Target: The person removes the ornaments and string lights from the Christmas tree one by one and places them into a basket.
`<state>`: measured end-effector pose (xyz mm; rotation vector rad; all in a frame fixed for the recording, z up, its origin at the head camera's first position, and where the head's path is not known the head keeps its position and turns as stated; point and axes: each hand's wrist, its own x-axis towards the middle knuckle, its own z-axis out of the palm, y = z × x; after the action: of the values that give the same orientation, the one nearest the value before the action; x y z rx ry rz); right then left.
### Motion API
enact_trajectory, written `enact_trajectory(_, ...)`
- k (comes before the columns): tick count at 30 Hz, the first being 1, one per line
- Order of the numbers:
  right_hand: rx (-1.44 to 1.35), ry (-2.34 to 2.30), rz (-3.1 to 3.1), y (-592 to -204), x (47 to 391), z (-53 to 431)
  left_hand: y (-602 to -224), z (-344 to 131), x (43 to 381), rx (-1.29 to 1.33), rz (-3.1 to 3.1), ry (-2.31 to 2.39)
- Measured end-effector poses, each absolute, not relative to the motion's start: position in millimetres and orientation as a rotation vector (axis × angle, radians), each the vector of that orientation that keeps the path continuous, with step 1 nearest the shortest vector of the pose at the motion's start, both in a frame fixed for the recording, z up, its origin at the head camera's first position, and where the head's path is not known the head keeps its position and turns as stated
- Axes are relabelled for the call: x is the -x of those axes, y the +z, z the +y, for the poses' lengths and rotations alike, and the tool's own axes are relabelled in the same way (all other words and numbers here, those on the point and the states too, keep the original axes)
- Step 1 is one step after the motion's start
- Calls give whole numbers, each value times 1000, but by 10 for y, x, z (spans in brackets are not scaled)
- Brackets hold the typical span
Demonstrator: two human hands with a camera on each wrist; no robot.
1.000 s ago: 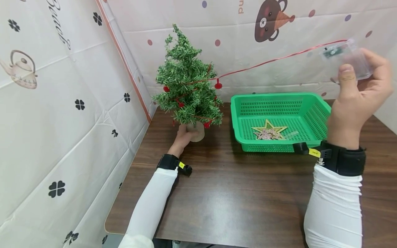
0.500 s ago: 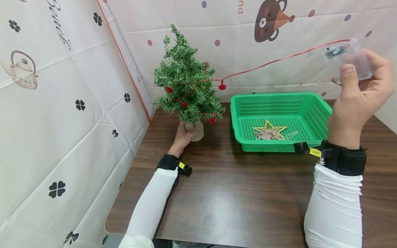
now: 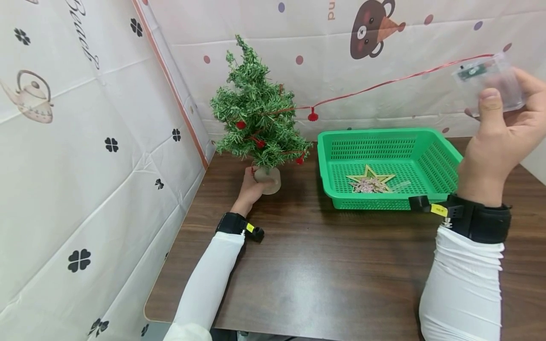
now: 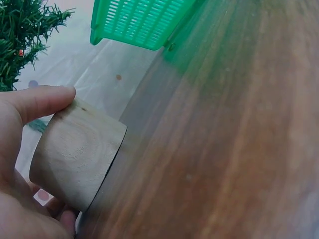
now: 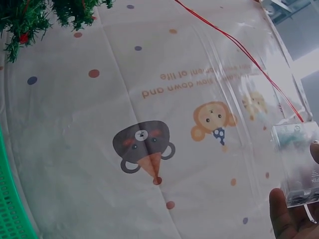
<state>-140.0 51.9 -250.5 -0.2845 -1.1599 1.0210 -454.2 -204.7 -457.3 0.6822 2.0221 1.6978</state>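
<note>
Left hand (image 3: 250, 189) grips the pale wooden base (image 3: 269, 181) of the small green tree (image 3: 256, 106), thumb on one side, fingers curled round the other. Tree is on the left of the brown tabletop (image 3: 298, 265), near the wall sheet (image 3: 192, 23).

Right hand (image 3: 505, 135) is up in the air on the right, pinching a clear plastic box (image 3: 490, 78) between thumb and fingers. Box has a green part inside. Red wire (image 3: 426, 72) runs from its top corner across to the tree, sagging a bit. One red pompom (image 3: 313, 116) hangs off the wire just beside the branches; more red bits sit among the needles.

Green basket (image 3: 384, 195) is between tree and right arm. In it: a star (image 3: 368, 173) with a pink glittery piece (image 3: 368, 185) overlapping it. Both forearms in white sleeves (image 3: 209, 279), black straps (image 3: 482, 220) at the wrists.
</note>
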Motion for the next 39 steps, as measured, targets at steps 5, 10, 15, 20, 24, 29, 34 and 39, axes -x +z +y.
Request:
enact_trajectory(5,222,1007,-1148,-2512,1440,525,-4563,-2048,4535,-700,2061,1653)
enact_trajectory(10,225,1025,-1131,-2503,1442,511,-4582,-2048,4564,-746,2118,1573)
enact_trajectory(15,289,1051,-1133,-2495,1401,511,-4583,-2059,4573,-731,2148,1513)
enact_trajectory(20,263,1049,-1127,-2499,1419,504,-4589,-2057,4560,-709,2143,1516)
enact_trajectory(24,255,1047,-1128,-2499,1429,491,-4584,-2057,4540,-718,2140,1533)
enact_trajectory(29,250,1011,-1152,-2507,1429,494,-4592,-2057,4529,-731,2156,1527)
enact_trajectory(34,227,1024,-1138,-2509,1432,500,-4600,-2045,4516,-744,2156,1572)
enact_trajectory(39,290,1093,-1099,-2510,1387,528,-4618,-2014,4511,-728,2156,1627)
